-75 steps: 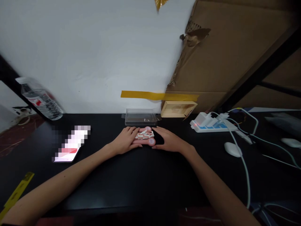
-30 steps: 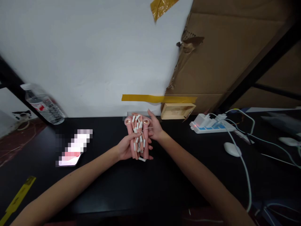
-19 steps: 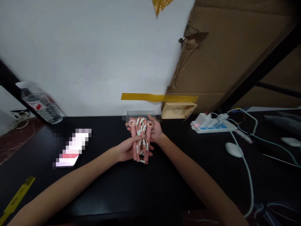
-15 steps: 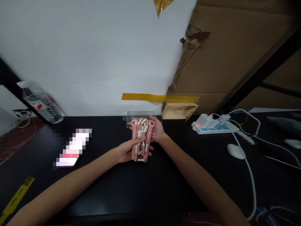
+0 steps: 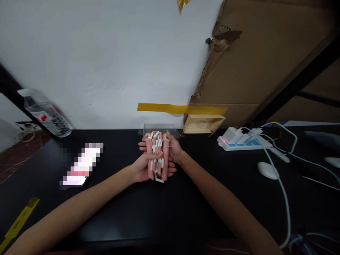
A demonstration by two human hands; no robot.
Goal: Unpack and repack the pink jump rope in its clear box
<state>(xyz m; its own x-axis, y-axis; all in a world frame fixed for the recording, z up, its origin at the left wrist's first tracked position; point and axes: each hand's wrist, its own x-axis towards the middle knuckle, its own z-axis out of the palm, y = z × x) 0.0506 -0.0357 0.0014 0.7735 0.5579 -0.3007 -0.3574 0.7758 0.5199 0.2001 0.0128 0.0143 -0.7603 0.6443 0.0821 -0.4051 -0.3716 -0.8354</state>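
From the head view, I have both hands on a pink-and-white beaded jump rope [image 5: 157,144] at the middle of my picture, its two pink handles [image 5: 165,161] side by side and the beads bunched between them. My left hand [image 5: 142,168], at 8 o'clock on the bundle, grips it with the thumb across the beads. My right hand [image 5: 174,148], at 2 o'clock, grips it too, thumb by the handle's round end and fingers passing beneath. From the rope, a clear plastic box [image 5: 162,126] stands just behind at 12 o'clock, partly hidden, and a shallow wooden box [image 5: 204,124] at 2. A power strip [image 5: 245,143] lies on the black surface [image 5: 148,216] at 3 o'clock, a phone [image 5: 82,164] near 9, and a water bottle [image 5: 49,117] leans at 10.
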